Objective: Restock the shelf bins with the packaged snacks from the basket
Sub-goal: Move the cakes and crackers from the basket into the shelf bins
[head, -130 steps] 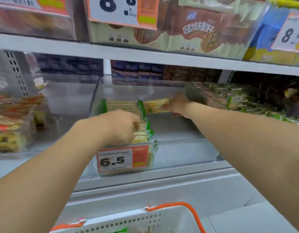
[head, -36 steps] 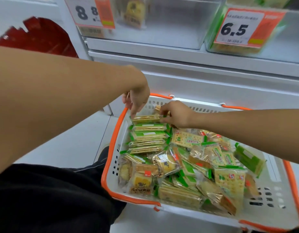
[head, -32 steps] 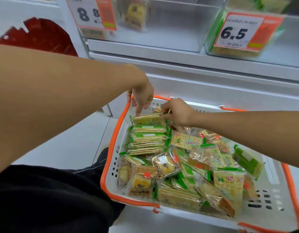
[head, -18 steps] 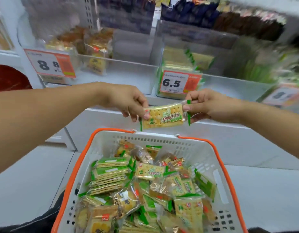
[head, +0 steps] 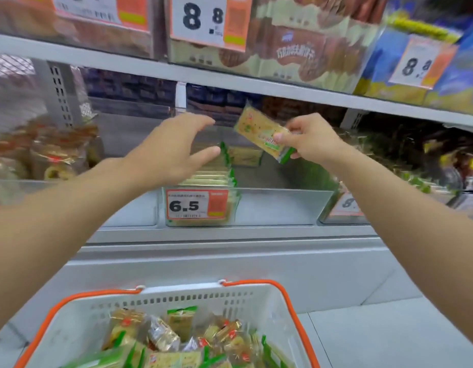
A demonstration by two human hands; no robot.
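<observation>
Between thumb and curled fingertips, the right hand (head: 311, 139) pinches a flat, rectangular cracker packet in clear film with green ends (head: 262, 135) by its lower, green-sealed end. Held at one end like this, the rest of the packet stays free, which probably lets it be slid on edge into the row. Its long axis runs diagonally, the far end up and to the left toward the shelf back, the gripped end down and to the right, with the printed face turned to the camera. It hangs in the air above the clear plastic shelf bin with the 6.5 price tag (head: 283, 205), not yet inside.

The left hand (head: 174, 152) is empty, fingers spread and nearly straight, hovering over the row of matching packets standing on edge (head: 211, 177) at the bin's left side, likely to steady or press them back for room. Whether it touches them is unclear.

Below, the white plastic basket with orange rim (head: 177, 298) holds many more mixed snack packs.
</observation>
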